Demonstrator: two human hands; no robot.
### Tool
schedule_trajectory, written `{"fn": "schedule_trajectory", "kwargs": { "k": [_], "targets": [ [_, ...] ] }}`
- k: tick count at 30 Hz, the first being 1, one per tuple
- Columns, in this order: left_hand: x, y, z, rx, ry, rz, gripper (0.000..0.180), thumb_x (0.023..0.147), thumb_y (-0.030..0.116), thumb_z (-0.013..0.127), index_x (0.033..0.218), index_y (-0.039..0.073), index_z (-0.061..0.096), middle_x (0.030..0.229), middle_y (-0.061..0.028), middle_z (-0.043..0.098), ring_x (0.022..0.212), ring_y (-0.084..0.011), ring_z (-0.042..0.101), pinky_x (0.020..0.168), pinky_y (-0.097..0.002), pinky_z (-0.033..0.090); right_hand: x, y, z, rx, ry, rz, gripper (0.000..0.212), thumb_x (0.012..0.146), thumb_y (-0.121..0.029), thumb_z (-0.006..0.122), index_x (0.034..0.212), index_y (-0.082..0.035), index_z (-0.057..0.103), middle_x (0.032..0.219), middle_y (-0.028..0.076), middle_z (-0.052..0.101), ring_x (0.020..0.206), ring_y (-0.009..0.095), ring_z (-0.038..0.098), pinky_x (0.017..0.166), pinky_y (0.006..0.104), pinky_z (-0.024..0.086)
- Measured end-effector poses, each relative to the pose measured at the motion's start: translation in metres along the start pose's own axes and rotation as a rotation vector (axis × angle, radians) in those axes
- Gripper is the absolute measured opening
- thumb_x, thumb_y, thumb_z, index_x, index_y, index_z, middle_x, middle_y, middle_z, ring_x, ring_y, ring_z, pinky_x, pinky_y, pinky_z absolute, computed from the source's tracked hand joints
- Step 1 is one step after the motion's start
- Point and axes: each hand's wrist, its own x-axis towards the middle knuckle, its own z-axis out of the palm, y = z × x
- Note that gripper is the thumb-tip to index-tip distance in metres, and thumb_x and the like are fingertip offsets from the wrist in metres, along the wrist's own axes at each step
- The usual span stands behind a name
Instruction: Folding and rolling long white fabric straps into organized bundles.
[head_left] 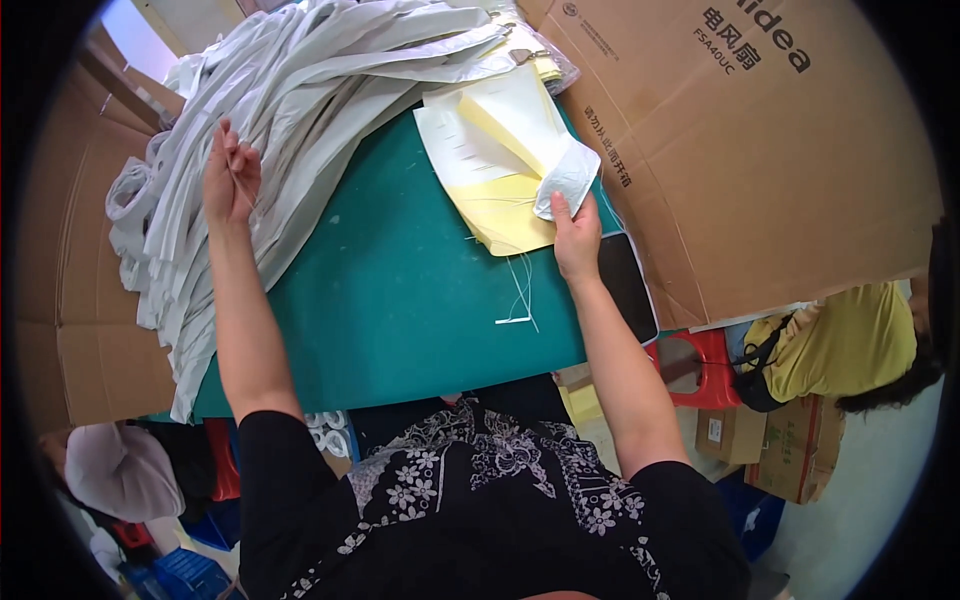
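Observation:
On the left, my left hand (232, 182) is raised in front of the grey cloth strips, its fingers curled in. A thin pale thread (243, 188) runs across its palm; whether a needle is on it I cannot tell. My right hand (577, 235) pinches a small white cloth piece (568, 182) between thumb and fingers at the right edge of a yellow and white sheet (490, 205). Small slit-like marks show on the sheet's white part. Loose white threads (522, 285) hang from its lower edge onto the green table top (400, 310).
Long grey-white cloth strips (300, 100) are heaped at the far left. A large cardboard carton (760, 170) walls the right side, with a dark phone-like slab (625, 285) beside it. Another cardboard panel (90, 290) stands at left. A person in yellow (850, 345) sits near a red stool (705, 365).

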Motion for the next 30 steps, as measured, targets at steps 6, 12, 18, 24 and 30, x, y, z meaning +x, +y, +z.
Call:
{"fn": "schedule_trajectory", "kwargs": {
  "k": [6, 12, 18, 24, 30],
  "targets": [
    [-0.102, -0.037, 0.137, 0.794, -0.24, -0.35, 0.012, 0.092, 0.015, 0.049, 0.094, 0.004, 0.055, 0.074, -0.0021, 0.058, 0.067, -0.0089, 0.055, 0.064, -0.0236, 0.046, -0.029, -0.076, 0.012, -0.189, -0.241, -0.24, 0.047, 0.088, -0.015, 0.054, 0.128, 0.002, 0.04, 0.115, 0.009, 0.054, 0.103, 0.015, 0.052, 0.09, 0.0259, 0.04],
    [-0.168, -0.083, 0.178, 0.985, -0.209, -0.427, 0.017, 0.088, 0.018, 0.058, 0.085, 0.002, 0.056, 0.067, 0.0056, 0.049, 0.059, -0.0009, 0.04, 0.05, -0.0189, 0.032, -0.081, -0.126, 0.014, 0.081, -0.491, 0.048, 0.047, 0.081, -0.021, 0.062, 0.119, 0.005, 0.049, 0.116, 0.015, 0.055, 0.101, 0.018, 0.055, 0.087, 0.03, 0.043],
    [-0.185, -0.095, 0.173, 1.03, -0.11, -0.498, 0.029, 0.081, 0.03, 0.066, 0.074, 0.002, 0.06, 0.058, -0.0007, 0.055, 0.052, -0.0061, 0.046, 0.047, -0.0247, 0.035, -0.101, -0.131, 0.01, 0.058, -0.576, 0.029, 0.046, 0.08, -0.017, 0.061, 0.119, 0.003, 0.047, 0.112, 0.011, 0.055, 0.098, 0.016, 0.055, 0.083, 0.0283, 0.045],
    [-0.195, -0.091, 0.159, 1.072, -0.097, -0.47, 0.031, 0.079, 0.034, 0.068, 0.072, 0.005, 0.06, 0.056, 0.001, 0.054, 0.05, -0.0043, 0.044, 0.045, -0.0234, 0.033, -0.111, -0.134, 0.013, -0.043, -0.664, -0.175, 0.051, 0.084, -0.019, 0.06, 0.126, 0.003, 0.042, 0.112, 0.009, 0.053, 0.097, 0.013, 0.054, 0.084, 0.0265, 0.044],
    [-0.182, -0.08, 0.139, 0.835, -0.232, -0.64, 0.021, 0.084, 0.021, 0.065, 0.074, 0.004, 0.058, 0.061, 0.0052, 0.05, 0.054, -0.0022, 0.041, 0.046, -0.0193, 0.032, -0.124, -0.125, 0.022, 0.383, -0.564, 0.332, 0.037, 0.092, -0.02, 0.051, 0.121, 0.003, 0.046, 0.106, 0.007, 0.058, 0.094, 0.01, 0.055, 0.08, 0.0254, 0.045]
  ]
}}
